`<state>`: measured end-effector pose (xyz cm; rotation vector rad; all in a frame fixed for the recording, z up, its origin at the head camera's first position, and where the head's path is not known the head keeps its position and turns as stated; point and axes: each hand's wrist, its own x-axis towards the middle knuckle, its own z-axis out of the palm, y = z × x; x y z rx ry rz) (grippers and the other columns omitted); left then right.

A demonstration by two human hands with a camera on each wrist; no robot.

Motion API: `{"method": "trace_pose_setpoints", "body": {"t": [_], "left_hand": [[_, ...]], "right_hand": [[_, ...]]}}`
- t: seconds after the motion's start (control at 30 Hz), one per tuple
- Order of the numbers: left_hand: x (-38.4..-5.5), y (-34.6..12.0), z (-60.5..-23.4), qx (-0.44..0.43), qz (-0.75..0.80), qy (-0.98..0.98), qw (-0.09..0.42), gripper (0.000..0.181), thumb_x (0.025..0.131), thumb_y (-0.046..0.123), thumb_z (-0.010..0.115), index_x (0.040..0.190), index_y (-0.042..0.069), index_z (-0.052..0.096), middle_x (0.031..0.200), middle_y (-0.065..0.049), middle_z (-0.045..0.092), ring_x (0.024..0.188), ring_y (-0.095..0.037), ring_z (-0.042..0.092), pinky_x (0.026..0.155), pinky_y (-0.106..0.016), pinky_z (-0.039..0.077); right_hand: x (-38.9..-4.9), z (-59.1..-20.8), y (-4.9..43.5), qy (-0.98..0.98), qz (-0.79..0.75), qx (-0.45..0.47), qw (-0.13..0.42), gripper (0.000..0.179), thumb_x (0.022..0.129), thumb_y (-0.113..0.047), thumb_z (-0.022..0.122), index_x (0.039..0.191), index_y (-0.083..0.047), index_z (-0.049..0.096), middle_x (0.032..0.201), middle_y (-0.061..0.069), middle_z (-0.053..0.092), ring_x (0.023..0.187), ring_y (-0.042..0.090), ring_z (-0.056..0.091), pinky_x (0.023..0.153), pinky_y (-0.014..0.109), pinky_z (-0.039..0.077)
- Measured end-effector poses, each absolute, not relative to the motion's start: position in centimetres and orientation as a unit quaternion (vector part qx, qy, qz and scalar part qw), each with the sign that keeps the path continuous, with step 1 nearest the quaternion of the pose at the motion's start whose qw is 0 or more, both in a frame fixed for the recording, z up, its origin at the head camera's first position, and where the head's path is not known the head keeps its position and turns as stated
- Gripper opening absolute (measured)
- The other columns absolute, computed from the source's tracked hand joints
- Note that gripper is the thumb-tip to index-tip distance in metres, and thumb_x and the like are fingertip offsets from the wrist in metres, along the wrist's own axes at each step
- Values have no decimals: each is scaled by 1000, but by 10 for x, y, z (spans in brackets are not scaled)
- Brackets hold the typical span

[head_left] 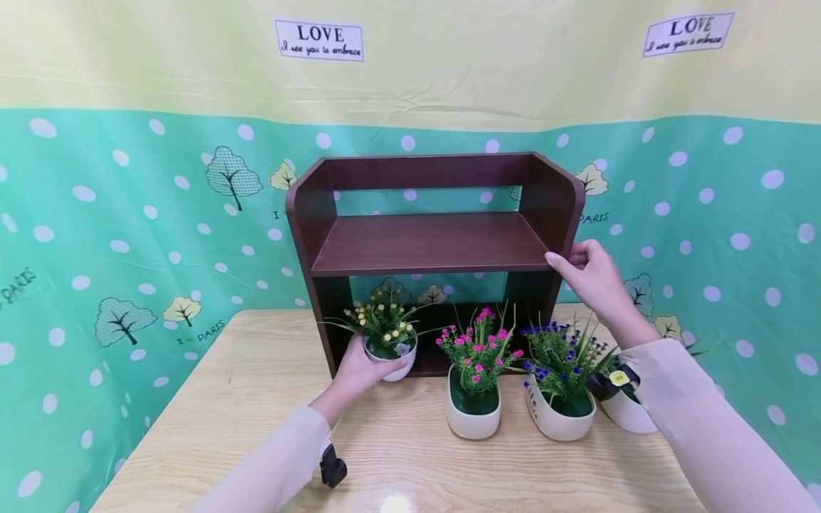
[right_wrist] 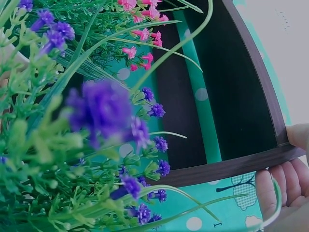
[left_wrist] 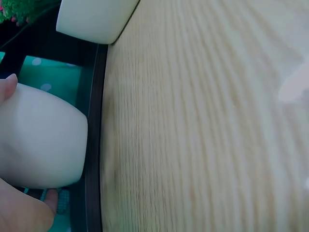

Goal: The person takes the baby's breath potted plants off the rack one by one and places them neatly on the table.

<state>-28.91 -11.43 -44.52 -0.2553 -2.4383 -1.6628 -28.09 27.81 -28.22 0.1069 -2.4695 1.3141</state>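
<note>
My left hand grips a white pot of yellow flowers at the left front of the lower level of a dark brown two-level shelf. In the left wrist view, fingers show on both sides of this white pot, which overlaps the shelf's dark lower edge. My right hand holds the shelf's right side panel, thumb on its front edge and fingers around the outside. The right wrist view shows the same hold on the brown panel, with purple flowers close to the camera.
A pot of pink flowers stands on the wooden table before the shelf. Right of it are a pot of purple-blue flowers and another white pot, partly hidden by the right wrist. A patterned curtain hangs behind.
</note>
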Motion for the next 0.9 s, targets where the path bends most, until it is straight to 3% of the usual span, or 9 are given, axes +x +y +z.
{"method": "trace_pose_setpoints", "body": {"t": [0.33, 0.63, 0.9], "left_hand": [[-269, -126, -440, -104, -570, -813, 63, 90, 66, 25, 96, 141, 16, 47, 134, -3, 57, 124, -23, 55, 109, -46, 38], [-247, -130, -440, -101, -563, -819, 46, 90, 69, 23, 94, 141, 6, 44, 135, -12, 55, 126, -31, 54, 109, -51, 38], [-235, -133, -440, -84, -546, -833, 34, 94, 67, 26, 95, 141, 3, 42, 135, -14, 52, 124, -32, 54, 107, -51, 40]], "right_hand": [[-282, -283, 278, -867, 467, 40, 171, 69, 96, -54, 59, 129, 4, 41, 123, 19, 52, 105, 26, 53, 74, 23, 47], [-282, -284, 279, -867, 467, 39, 168, 68, 96, -54, 59, 129, 4, 41, 122, 19, 51, 103, 26, 53, 74, 23, 48], [-283, -284, 279, -868, 465, 41, 170, 69, 97, -53, 58, 130, 5, 41, 121, 19, 51, 102, 26, 52, 76, 25, 47]]}}
